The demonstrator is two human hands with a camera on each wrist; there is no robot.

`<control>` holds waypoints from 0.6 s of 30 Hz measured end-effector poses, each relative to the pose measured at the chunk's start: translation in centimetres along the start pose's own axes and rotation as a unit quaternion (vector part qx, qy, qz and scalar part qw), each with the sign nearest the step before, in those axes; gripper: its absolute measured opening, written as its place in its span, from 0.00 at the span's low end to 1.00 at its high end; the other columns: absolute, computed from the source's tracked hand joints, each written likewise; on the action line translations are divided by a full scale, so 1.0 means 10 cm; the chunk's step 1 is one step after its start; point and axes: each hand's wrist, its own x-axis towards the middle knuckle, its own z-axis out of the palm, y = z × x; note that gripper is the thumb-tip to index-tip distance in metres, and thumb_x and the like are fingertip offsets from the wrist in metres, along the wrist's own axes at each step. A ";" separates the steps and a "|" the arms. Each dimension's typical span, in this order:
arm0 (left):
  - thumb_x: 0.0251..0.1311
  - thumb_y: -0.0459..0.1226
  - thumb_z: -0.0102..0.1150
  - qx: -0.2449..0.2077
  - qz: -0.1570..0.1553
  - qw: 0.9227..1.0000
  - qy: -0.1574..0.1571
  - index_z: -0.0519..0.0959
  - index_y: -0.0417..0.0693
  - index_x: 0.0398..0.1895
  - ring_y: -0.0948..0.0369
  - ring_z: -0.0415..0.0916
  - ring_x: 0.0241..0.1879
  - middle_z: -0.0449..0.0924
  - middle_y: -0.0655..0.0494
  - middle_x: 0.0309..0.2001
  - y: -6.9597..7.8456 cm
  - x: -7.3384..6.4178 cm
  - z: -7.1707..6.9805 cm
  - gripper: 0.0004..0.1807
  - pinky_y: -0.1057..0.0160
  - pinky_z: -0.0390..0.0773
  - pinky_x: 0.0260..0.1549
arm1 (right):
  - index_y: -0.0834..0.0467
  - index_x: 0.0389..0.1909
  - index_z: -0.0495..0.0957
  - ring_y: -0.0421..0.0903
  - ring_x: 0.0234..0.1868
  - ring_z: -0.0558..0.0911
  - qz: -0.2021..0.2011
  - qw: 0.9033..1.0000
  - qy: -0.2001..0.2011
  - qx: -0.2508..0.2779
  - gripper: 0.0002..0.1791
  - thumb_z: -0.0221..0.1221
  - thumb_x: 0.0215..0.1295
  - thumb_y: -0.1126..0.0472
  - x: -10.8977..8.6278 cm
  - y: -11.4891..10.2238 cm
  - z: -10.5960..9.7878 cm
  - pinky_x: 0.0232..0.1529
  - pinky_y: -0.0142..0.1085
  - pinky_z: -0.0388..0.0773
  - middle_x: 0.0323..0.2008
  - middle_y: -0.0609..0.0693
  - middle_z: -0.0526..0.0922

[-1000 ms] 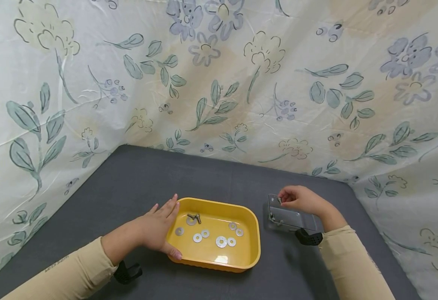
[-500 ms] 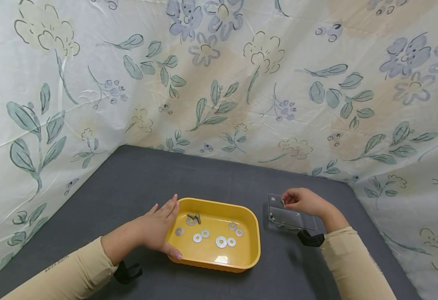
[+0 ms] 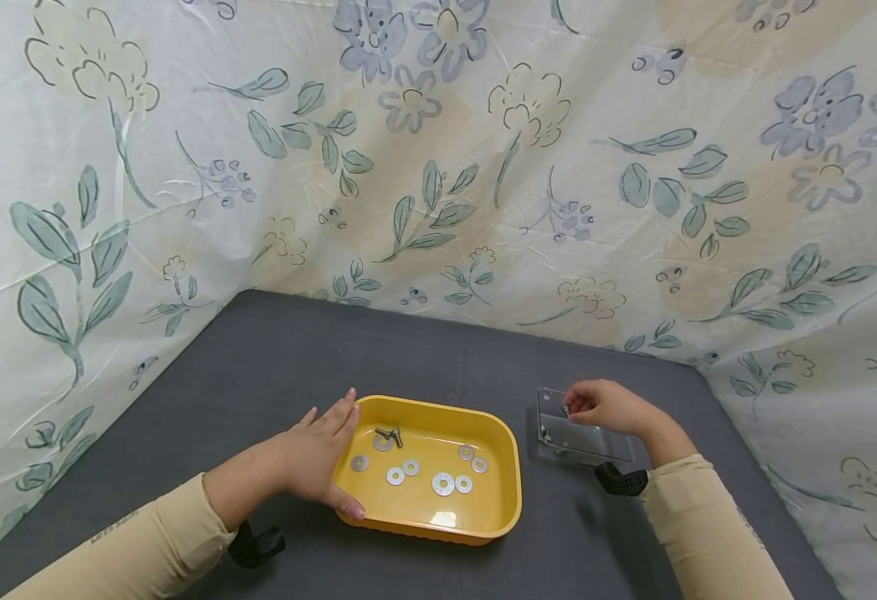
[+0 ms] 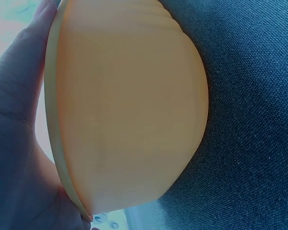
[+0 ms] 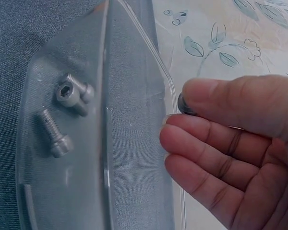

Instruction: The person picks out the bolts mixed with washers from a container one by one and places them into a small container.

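Note:
At the left end of the yellow tray, my left hand rests with straight fingers along the rim and the thumb over the front edge. In the left wrist view the tray's outer wall fills the middle. My right hand pinches a small metal bolt between thumb and forefinger, over the clear plastic box. Most of that bolt is hidden by the fingers. Inside the clear box lie socket-head bolts, seen through its wall in the right wrist view.
Several flat washers lie scattered in the tray. Bolts lie near its far left corner, by a washer. Tray and box stand on a dark grey cloth surface, with a floral curtain behind and at the sides.
My right hand has shifted slightly right and down over the clear box, still pinching the bolt. The left hand and the tray have stayed in place.

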 end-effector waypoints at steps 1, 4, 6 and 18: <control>0.26 0.76 0.54 -0.001 0.000 1.000 0.000 0.41 0.39 0.71 0.53 0.31 0.71 0.26 0.47 0.72 0.00 0.00 0.00 0.73 0.42 0.41 0.63 | 0.63 0.40 0.76 0.43 0.32 0.75 0.000 1.000 0.000 -0.001 0.09 0.60 0.59 0.66 0.00 0.00 0.00 0.31 0.37 0.73 0.30 0.48 0.77; 0.26 0.76 0.54 -0.002 0.002 1.000 0.000 0.41 0.38 0.71 0.52 0.31 0.71 0.26 0.46 0.72 0.00 0.00 0.00 0.74 0.42 0.41 0.63 | 0.63 0.40 0.76 0.43 0.32 0.76 0.000 1.000 0.002 0.000 0.09 0.59 0.59 0.66 0.00 0.00 -0.01 0.32 0.37 0.74 0.31 0.48 0.77; 0.27 0.76 0.54 -0.003 0.002 1.000 -0.002 0.40 0.38 0.71 0.52 0.31 0.71 0.26 0.46 0.72 0.00 0.00 0.00 0.74 0.42 0.41 0.63 | 0.63 0.41 0.76 0.44 0.33 0.76 -0.001 1.000 0.002 0.001 0.09 0.59 0.59 0.66 -0.01 0.02 -0.01 0.32 0.37 0.74 0.31 0.48 0.77; 0.27 0.76 0.54 -0.007 0.000 1.000 -0.003 0.40 0.38 0.71 0.51 0.33 0.70 0.26 0.45 0.72 0.01 0.00 -0.02 0.74 0.42 0.41 0.63 | 0.62 0.41 0.77 0.43 0.32 0.76 -0.009 1.000 0.000 0.002 0.09 0.59 0.59 0.65 -0.01 0.06 0.01 0.32 0.37 0.75 0.31 0.48 0.78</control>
